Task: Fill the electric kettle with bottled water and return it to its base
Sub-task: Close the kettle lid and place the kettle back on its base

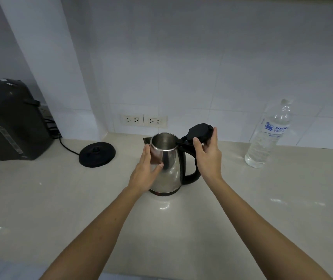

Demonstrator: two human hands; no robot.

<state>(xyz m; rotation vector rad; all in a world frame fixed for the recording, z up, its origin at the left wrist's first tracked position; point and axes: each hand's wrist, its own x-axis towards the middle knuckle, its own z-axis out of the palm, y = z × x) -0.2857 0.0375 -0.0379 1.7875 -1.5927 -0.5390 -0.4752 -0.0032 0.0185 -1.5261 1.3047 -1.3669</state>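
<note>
A stainless steel electric kettle (171, 170) with a black handle stands on the countertop, off its base. Its black lid (199, 131) is flipped up and back, and the steel inside is visible. My right hand (208, 156) holds the raised lid, thumb in front and fingers behind its rim. My left hand (147, 170) rests flat against the kettle's left side, fingers spread. The round black base (97, 154) lies on the counter to the kettle's left, its cord trailing left. A clear water bottle (268, 136) with a blue label stands upright at the right, capped.
A large black hot-water dispenser (12, 122) sits at the far left against the wall. Two white wall sockets (143, 120) are behind the kettle. The pale countertop (60, 199) stretches toward me, and white tiles back it.
</note>
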